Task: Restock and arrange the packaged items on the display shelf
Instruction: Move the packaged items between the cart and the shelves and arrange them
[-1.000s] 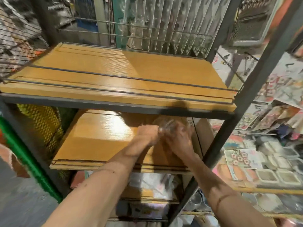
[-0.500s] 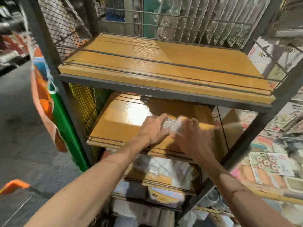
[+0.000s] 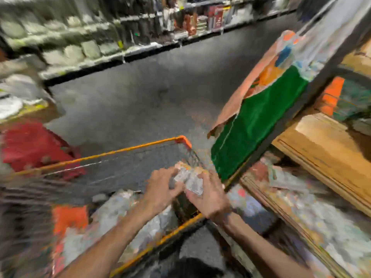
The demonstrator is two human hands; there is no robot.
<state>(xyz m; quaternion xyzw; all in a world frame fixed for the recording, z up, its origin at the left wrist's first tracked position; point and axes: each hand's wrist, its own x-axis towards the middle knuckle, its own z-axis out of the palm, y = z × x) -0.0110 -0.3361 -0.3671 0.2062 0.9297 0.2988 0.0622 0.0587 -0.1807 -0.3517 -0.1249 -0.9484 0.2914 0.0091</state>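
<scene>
Sitting under packet, orange-rimmed basket, green mat beside, wooden shelf

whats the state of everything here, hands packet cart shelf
left hand, grips the clear packet
right hand, pinches the same packet
clear packet, held between both hands above the cart
orange-rimmed cart, packaged stock inside, too blurred to identify
wooden shelf board, to the right, untouched

free: open floor beyond the cart | blocked: green banner, shelf post right of cart | red object left of cart | packages fill cart
</scene>
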